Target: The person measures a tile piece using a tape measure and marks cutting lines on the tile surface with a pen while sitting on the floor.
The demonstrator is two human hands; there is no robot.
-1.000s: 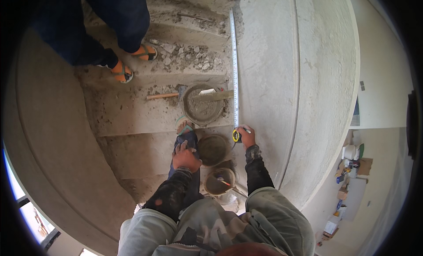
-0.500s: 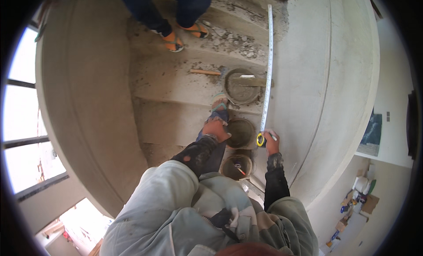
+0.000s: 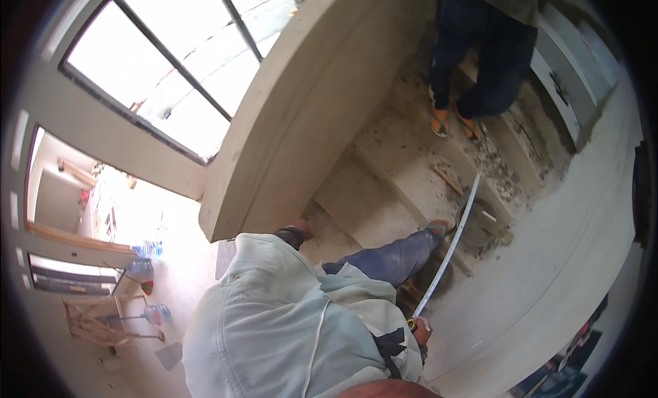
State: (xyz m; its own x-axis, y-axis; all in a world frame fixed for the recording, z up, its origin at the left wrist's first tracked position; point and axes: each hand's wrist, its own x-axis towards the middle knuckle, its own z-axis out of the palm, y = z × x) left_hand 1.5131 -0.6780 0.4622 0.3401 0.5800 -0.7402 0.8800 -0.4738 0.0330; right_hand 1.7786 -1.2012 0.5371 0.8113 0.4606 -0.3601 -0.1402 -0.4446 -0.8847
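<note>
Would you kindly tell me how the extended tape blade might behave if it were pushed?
Pushed sideways, the tape blade would probably bend or buckle, since it looks long and thin. Lengthwise it seems fairly stiff, running nearly straight out from the right hand.

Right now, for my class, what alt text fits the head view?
A person's right hand holds a tape measure, its blade stretched over concrete stairs. A round pan sits by the blade, and another person in sandals stands beyond.
</note>
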